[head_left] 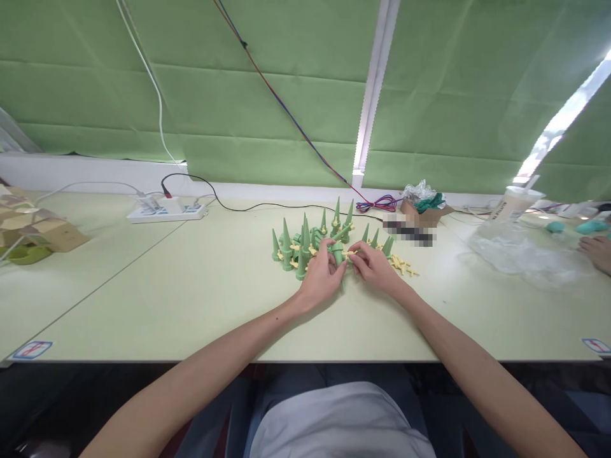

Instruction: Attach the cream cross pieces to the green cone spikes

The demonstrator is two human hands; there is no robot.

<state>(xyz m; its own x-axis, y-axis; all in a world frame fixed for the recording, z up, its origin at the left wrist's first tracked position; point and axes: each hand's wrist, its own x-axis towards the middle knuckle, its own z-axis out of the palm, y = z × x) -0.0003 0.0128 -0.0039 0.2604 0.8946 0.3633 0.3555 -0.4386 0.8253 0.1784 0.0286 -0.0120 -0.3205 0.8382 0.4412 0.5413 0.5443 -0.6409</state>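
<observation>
My left hand is closed round a green cone-shaped plastic piece, which is tilted with its point toward me. Beside it, the fingertips of my right hand pinch a small yellow plastic piece against the green one. Several green spiked cones stand upright behind and left of my hands, some with yellow pieces on their sides. A few more cones rise behind my right hand. To its right lies a loose pile of small yellow pieces.
A white power strip with plugs sits at the back left, near cardboard pieces. Black cable crosses the table's back. Rightward are a small box, a cup, a clear plastic bag and another person's hand.
</observation>
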